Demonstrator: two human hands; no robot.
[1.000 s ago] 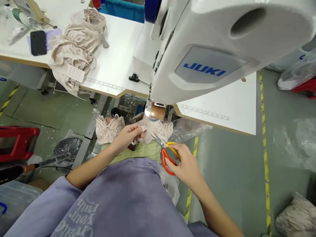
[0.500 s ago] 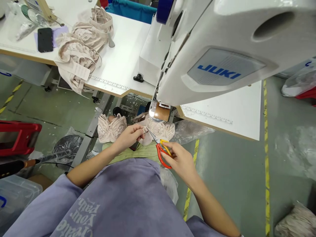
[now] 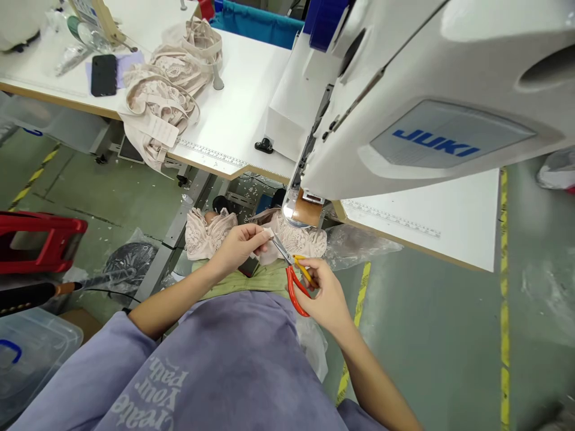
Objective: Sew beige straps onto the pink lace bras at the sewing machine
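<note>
A pale pink lace bra [image 3: 300, 235] hangs across my lap, below the sewing machine's front. My left hand [image 3: 240, 245] pinches a small end of its fabric between thumb and fingers. In my right hand [image 3: 324, 293] are scissors [image 3: 294, 287] with one red and one yellow handle loop. Their blades point up and left, with the tips at the fabric beside my left fingertips. Whether the blades touch the fabric I cannot tell. The bra's other lace cup [image 3: 209, 234] lies left of my left hand.
Above my hands looms a white JUKI sewing machine [image 3: 404, 114] on a white table [image 3: 245, 78]. More bras [image 3: 166, 90] are heaped at the table's left part, near a black phone [image 3: 103, 75]. A red stool [image 3: 42, 239] stands at left. Clear plastic [image 3: 359, 245] hangs below the table edge.
The view has shifted, so the machine and table appear farther right. The scissors' handles look a little wider apart. Both hands keep their holds.
</note>
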